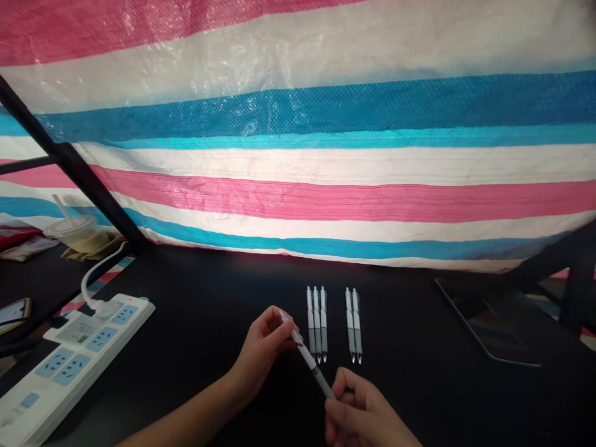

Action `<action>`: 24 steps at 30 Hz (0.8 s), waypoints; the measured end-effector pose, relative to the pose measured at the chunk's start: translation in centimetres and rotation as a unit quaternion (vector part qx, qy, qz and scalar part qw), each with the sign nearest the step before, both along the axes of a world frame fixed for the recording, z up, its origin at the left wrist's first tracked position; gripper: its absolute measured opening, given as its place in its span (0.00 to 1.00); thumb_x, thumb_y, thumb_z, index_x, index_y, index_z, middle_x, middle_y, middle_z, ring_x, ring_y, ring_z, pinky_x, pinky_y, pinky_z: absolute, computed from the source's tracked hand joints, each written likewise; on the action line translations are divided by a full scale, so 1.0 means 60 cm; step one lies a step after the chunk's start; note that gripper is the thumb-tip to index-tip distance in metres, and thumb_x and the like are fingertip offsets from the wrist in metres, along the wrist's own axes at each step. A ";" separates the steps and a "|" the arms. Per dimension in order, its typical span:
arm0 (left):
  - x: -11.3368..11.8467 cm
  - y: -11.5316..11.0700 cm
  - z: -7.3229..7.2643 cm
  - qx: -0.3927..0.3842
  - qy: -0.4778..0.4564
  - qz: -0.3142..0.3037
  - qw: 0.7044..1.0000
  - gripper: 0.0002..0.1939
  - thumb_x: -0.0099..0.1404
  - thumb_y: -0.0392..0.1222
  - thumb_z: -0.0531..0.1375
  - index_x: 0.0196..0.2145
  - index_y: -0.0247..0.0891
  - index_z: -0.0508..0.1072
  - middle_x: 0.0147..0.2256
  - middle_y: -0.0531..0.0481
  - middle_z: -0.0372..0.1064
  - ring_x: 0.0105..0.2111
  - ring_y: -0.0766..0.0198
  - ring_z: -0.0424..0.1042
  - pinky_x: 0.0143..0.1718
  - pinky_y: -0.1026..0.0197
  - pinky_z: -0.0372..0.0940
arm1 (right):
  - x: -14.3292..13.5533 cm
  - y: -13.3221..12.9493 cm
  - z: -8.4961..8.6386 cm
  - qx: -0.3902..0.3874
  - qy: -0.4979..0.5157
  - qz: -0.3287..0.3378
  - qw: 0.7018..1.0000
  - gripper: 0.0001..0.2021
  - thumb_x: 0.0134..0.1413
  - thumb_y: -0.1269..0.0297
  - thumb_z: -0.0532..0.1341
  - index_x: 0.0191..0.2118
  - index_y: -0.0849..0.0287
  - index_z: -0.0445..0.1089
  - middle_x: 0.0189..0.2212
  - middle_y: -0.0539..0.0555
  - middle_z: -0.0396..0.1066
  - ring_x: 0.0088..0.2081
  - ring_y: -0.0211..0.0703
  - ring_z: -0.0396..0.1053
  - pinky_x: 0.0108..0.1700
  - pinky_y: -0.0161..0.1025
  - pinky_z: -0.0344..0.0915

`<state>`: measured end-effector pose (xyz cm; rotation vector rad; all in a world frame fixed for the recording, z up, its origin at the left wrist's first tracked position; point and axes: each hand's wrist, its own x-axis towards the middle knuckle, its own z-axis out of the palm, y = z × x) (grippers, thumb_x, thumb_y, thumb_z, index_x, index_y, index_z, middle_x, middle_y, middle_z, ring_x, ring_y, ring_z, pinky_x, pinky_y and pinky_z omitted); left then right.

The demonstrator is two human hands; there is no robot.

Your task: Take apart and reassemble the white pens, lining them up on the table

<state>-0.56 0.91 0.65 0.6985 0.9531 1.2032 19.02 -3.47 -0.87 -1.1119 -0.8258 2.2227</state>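
Fingers (pixel 280 336) of the left hand (pixel 258 351) and right hand (pixel 361 406) pinch a pen (pixel 306 357) by opposite ends, nearside of the three-pen row (pixel 316 320); seemingly two-handed handling, calling for steady alignment.

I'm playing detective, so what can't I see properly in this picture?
Head view: the tip of the held pen, hidden by the right hand.
Head view: the near end of the power strip, cut off by the picture's edge; its printing is too small to read.
Head view: part of the phone, cut off by the left edge.
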 end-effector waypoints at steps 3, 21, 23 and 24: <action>-0.003 0.003 -0.003 0.008 -0.001 -0.019 1.000 0.09 0.59 0.43 0.67 0.29 0.37 0.72 0.29 0.51 0.69 0.30 0.67 0.67 0.32 0.65 0.64 | -0.004 -0.003 0.005 -0.009 -0.003 0.000 1.000 0.22 0.46 0.52 0.69 0.30 0.57 0.56 0.20 0.50 0.73 0.18 0.31 0.67 0.21 0.26 0.55; 0.000 0.000 -0.010 0.031 -0.024 -0.035 0.999 0.06 0.61 0.41 0.66 0.32 0.36 0.74 0.30 0.49 0.68 0.31 0.64 0.66 0.35 0.62 0.64 | -0.005 -0.010 -0.022 0.073 -0.054 0.044 0.995 0.26 0.48 0.37 0.61 0.30 0.54 0.53 0.12 0.39 0.60 0.12 0.26 0.45 0.18 0.29 0.41; 0.001 -0.002 -0.010 0.029 -0.021 -0.027 0.999 0.07 0.60 0.41 0.66 0.32 0.36 0.73 0.30 0.49 0.68 0.30 0.64 0.66 0.35 0.62 0.64 | -0.004 -0.010 -0.014 0.085 -0.066 0.043 0.993 0.26 0.49 0.37 0.60 0.30 0.54 0.53 0.13 0.39 0.59 0.12 0.25 0.44 0.18 0.29 0.41; 0.002 -0.003 -0.010 0.029 -0.018 -0.024 0.999 0.07 0.60 0.42 0.66 0.32 0.36 0.73 0.30 0.49 0.69 0.30 0.64 0.66 0.35 0.62 0.64 | -0.004 -0.010 -0.010 0.090 -0.070 0.043 0.993 0.26 0.49 0.36 0.60 0.30 0.54 0.53 0.13 0.39 0.59 0.12 0.25 0.44 0.18 0.29 0.41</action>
